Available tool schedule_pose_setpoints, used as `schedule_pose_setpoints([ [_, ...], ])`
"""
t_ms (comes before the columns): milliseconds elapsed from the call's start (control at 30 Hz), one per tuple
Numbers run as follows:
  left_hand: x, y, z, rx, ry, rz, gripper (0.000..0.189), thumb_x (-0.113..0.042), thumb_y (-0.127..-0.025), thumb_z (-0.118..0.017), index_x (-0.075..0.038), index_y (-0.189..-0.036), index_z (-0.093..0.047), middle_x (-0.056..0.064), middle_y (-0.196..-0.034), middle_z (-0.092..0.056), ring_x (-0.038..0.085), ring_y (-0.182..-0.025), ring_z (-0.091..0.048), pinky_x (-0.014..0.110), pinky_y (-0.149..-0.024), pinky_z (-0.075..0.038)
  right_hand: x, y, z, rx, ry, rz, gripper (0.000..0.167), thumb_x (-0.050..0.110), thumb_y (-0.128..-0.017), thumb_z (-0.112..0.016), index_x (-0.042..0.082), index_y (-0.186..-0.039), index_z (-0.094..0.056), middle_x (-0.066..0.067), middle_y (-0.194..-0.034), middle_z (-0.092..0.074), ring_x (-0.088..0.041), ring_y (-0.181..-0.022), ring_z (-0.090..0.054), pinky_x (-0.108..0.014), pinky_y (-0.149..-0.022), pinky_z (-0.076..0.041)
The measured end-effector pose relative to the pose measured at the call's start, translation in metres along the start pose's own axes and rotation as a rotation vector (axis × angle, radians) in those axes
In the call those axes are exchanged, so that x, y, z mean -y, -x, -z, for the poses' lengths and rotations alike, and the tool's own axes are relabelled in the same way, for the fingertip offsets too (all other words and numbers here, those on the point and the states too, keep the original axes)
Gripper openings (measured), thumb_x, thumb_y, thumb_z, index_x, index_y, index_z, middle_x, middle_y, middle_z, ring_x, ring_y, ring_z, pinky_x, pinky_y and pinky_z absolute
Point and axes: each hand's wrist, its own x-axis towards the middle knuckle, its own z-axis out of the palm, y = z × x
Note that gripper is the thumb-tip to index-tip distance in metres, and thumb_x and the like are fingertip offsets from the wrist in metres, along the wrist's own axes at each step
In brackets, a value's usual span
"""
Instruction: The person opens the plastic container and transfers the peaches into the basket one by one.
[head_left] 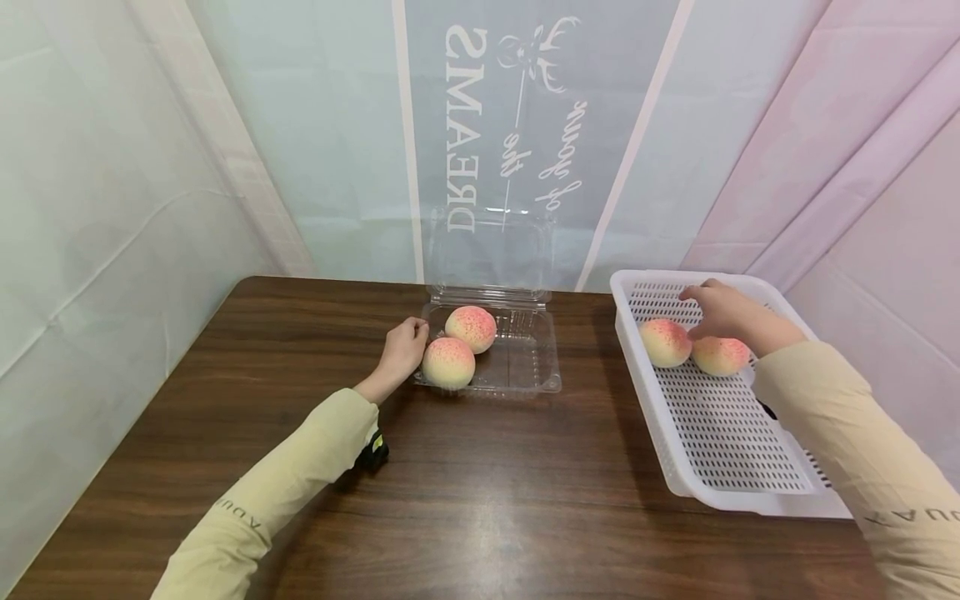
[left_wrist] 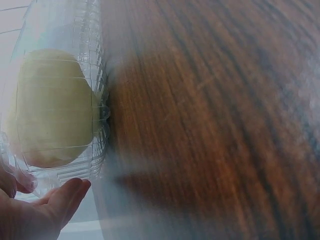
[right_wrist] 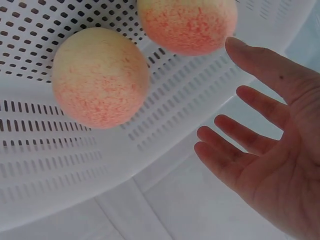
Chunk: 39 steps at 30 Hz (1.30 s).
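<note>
At the left side of a clear plastic clamshell box point(head_left: 525, 342), my left hand point(head_left: 403, 346) pinches the rim between thumb and fingers. The box's lid point(head_left: 491, 250) stands raised at the back. Inside lie two peaches, one toward the back point(head_left: 471, 328) and one toward the front left point(head_left: 448, 363); the left wrist view shows a peach point(left_wrist: 55, 110) through the box wall. My right hand point(head_left: 731, 315), fingers spread, hovers over a white basket point(head_left: 675, 467) holding two more peaches, a left one point(head_left: 664, 343) and a right one point(head_left: 722, 357). In the right wrist view, the thumb tip point(right_wrist: 235, 44) is right beside one peach point(right_wrist: 190, 25).
The box and basket stand on a dark wood-grain table point(head_left: 480, 483), the basket at the right. A printed cloth point(head_left: 525, 125) hangs behind the table's back edge. A black device point(head_left: 373, 452) shows at my left wrist.
</note>
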Motion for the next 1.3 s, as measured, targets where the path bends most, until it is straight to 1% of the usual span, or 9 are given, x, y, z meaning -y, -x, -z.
schedule_pose_setpoints([
  [233, 0.0, -0.001, -0.001, -0.015, 0.0, -0.012, 0.032, -0.016, -0.099, -0.036, 0.006, -0.114, -0.053, 0.014, -0.084, -0.055, 0.017, -0.064, -0.045, 0.026, -0.055, -0.037, 0.007, -0.001, 0.003, -0.03, 0.04, 0.032, 0.058, 0.007, -0.07, -0.073, -0.012, -0.119, -0.047, -0.039, -0.112, -0.04, -0.046, -0.095, -0.048, -0.059, -0.083, -0.037],
  [433, 0.001, 0.0, -0.002, -0.006, -0.002, -0.007, 0.032, -0.017, -0.099, -0.035, 0.005, -0.115, -0.052, 0.014, -0.083, -0.054, 0.017, -0.062, -0.045, 0.026, -0.054, -0.037, 0.013, -0.001, 0.005, -0.032, 0.054, 0.042, 0.06, 0.01, -0.071, -0.074, -0.011, -0.12, -0.047, -0.038, -0.112, -0.042, -0.047, -0.096, -0.048, -0.059, -0.083, -0.037],
  [500, 0.001, 0.0, -0.001, -0.006, -0.003, -0.008, 0.033, -0.017, -0.099, -0.035, 0.005, -0.115, -0.052, 0.014, -0.083, -0.055, 0.017, -0.063, -0.045, 0.027, -0.055, -0.038, 0.015, -0.001, 0.006, -0.035, 0.054, 0.048, 0.06, 0.009, -0.071, -0.074, -0.011, -0.12, -0.047, -0.037, -0.111, -0.042, -0.048, -0.098, -0.047, -0.059, -0.084, -0.037],
  [633, 0.0, 0.001, -0.001, -0.012, -0.008, -0.015, 0.032, -0.017, -0.099, -0.035, 0.006, -0.114, -0.053, 0.015, -0.084, -0.055, 0.018, -0.065, -0.046, 0.027, -0.056, -0.038, 0.019, -0.002, 0.008, -0.06, 0.075, 0.094, 0.059, 0.006, -0.069, -0.074, -0.012, -0.118, -0.048, -0.037, -0.108, -0.044, -0.048, -0.097, -0.047, -0.058, -0.083, -0.037],
  [700, 0.0, 0.001, -0.001, -0.012, -0.009, -0.017, 0.032, -0.017, -0.099, -0.035, 0.006, -0.114, -0.053, 0.015, -0.083, -0.055, 0.018, -0.065, -0.046, 0.027, -0.056, -0.038, 0.022, -0.002, 0.009, -0.072, 0.089, 0.115, 0.058, 0.005, -0.068, -0.074, -0.013, -0.117, -0.049, -0.037, -0.107, -0.045, -0.048, -0.097, -0.047, -0.057, -0.083, -0.038],
  [967, 0.002, 0.0, -0.002, -0.014, -0.004, -0.018, 0.032, -0.017, -0.099, -0.035, 0.006, -0.112, -0.053, 0.013, -0.08, -0.053, 0.017, -0.063, -0.045, 0.026, -0.054, -0.037, 0.032, -0.002, 0.011, -0.1, 0.1, 0.158, 0.056, 0.0, -0.066, -0.074, -0.013, -0.115, -0.05, -0.035, -0.107, -0.047, -0.047, -0.097, -0.048, -0.056, -0.084, -0.038],
  [1067, 0.002, 0.0, -0.002, -0.01, -0.001, -0.016, 0.032, -0.017, -0.099, -0.035, 0.006, -0.113, -0.053, 0.013, -0.08, -0.054, 0.017, -0.062, -0.045, 0.026, -0.054, -0.037, 0.035, -0.001, 0.012, -0.097, 0.098, 0.163, 0.056, 0.0, -0.067, -0.074, -0.013, -0.116, -0.05, -0.034, -0.106, -0.047, -0.046, -0.097, -0.048, -0.055, -0.083, -0.039],
  [1200, 0.003, 0.0, -0.002, -0.006, -0.003, -0.011, 0.032, -0.017, -0.099, -0.035, 0.005, -0.113, -0.053, 0.014, -0.081, -0.054, 0.017, -0.063, -0.045, 0.026, -0.054, -0.037, 0.038, -0.001, 0.012, -0.078, 0.095, 0.159, 0.056, 0.001, -0.069, -0.074, -0.012, -0.118, -0.049, -0.035, -0.109, -0.046, -0.047, -0.099, -0.047, -0.056, -0.084, -0.038],
  [1300, 0.003, 0.0, -0.002, -0.008, -0.008, -0.011, 0.032, -0.017, -0.099, -0.035, 0.005, -0.113, -0.053, 0.013, -0.081, -0.055, 0.017, -0.063, -0.045, 0.026, -0.054, -0.037, 0.041, -0.001, 0.013, -0.078, 0.101, 0.159, 0.056, 0.002, -0.069, -0.074, -0.011, -0.118, -0.05, -0.035, -0.11, -0.046, -0.048, -0.1, -0.047, -0.056, -0.085, -0.037],
])
